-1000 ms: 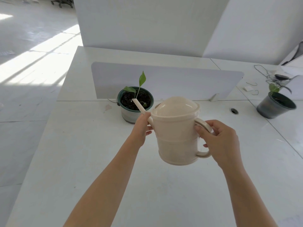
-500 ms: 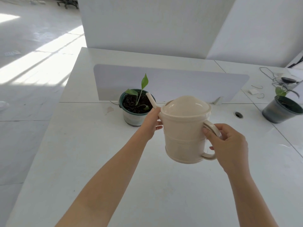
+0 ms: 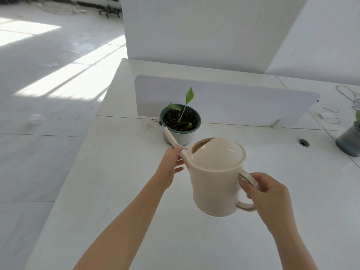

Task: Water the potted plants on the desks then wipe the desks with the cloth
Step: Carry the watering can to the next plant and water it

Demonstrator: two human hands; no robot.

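A cream plastic watering can (image 3: 216, 177) is held in the air above a white desk (image 3: 120, 191), just in front of a small potted plant (image 3: 180, 123) that stands against a low grey divider panel (image 3: 243, 106). The task appears to be at an early stage: the can is lifted and its thin spout (image 3: 172, 138) is angled up and to the left, with its tip level with the pot's left side and outside the rim, so that no water is seen to be poured. The soil in the pot looks dark, but whether it has been wetted cannot be told. A second potted plant (image 3: 349, 140) is seen at the right edge on the neighbouring desk, well apart from the can, and is judged as yet to be watered. No cloth is visible, so the wiping of the desks is judged not yet begun. The right hand (image 3: 270, 197) is closed around the looped handle of the can, the fingers (image 3: 247, 187) curled over its upper part and the weight carried there. The left hand (image 3: 171, 165) is loosely closed on the base of the spout, where it meets the can's body, the thumb and forefinger pinched on it and the remaining fingers relaxed and partly spread beneath.
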